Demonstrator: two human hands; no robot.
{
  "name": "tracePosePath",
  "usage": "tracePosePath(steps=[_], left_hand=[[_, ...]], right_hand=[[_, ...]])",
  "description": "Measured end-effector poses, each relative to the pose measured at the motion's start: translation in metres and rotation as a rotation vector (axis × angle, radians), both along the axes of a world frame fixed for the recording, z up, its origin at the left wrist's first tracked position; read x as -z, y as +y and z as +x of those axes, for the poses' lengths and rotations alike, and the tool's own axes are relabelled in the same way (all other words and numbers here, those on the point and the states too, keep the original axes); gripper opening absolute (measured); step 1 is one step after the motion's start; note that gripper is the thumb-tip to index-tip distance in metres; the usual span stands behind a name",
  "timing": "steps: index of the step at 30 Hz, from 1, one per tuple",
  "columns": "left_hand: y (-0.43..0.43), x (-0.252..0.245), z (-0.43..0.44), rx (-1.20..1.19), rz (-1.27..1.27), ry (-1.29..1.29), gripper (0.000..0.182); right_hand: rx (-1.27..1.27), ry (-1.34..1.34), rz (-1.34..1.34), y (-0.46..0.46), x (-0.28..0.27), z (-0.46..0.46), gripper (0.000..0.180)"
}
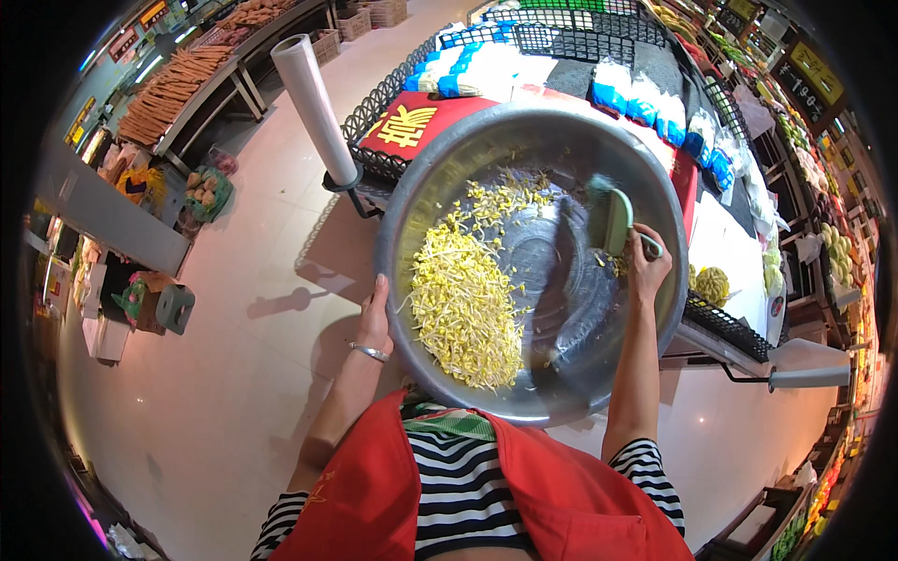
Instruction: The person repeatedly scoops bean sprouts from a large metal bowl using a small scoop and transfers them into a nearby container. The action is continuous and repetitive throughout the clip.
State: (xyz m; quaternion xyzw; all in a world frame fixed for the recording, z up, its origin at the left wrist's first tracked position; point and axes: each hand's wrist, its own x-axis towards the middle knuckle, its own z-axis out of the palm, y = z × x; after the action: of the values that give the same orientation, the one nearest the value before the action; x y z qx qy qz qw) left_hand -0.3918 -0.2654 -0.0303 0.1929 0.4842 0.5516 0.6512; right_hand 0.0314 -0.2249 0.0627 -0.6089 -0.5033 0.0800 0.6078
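A large round metal basin (540, 407) rests on the display stand's edge in front of me. My left hand (375, 319) grips its left rim, a silver bangle at the wrist. Heaped in the basin's left half are yellow-headed bean sprouts (466, 312), with a thinner scatter toward the far side. My right hand (649, 263) is inside the right part of the basin, closed around the handle of a pale green brush (619, 221). The brush's bristle end blurs against the far right wall. A few loose sprouts and husks lie beneath it.
A plastic bag roll (316, 112) stands upright on a holder at the stand's left corner. Blue-and-white packages (463, 70) lie behind the basin. A second bag roll (810, 379) juts out at right. Carrots (175, 91) fill a far-left table; tiled floor (231, 393) lies left.
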Motion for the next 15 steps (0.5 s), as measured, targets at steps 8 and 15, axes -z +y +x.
tracePosePath(steps=[8, 15], left_hand=[[-0.004, -0.008, -0.001, -0.01, -0.018, 0.081, 0.06], [-0.003, -0.01, -0.001, -0.019, 0.014, 0.082, 0.061]], right_hand=[[-0.209, -0.689, 0.008, 0.001, 0.013, -0.146, 0.023], [-0.544, -0.92, 0.086, -0.04, 0.017, -0.212, 0.027]])
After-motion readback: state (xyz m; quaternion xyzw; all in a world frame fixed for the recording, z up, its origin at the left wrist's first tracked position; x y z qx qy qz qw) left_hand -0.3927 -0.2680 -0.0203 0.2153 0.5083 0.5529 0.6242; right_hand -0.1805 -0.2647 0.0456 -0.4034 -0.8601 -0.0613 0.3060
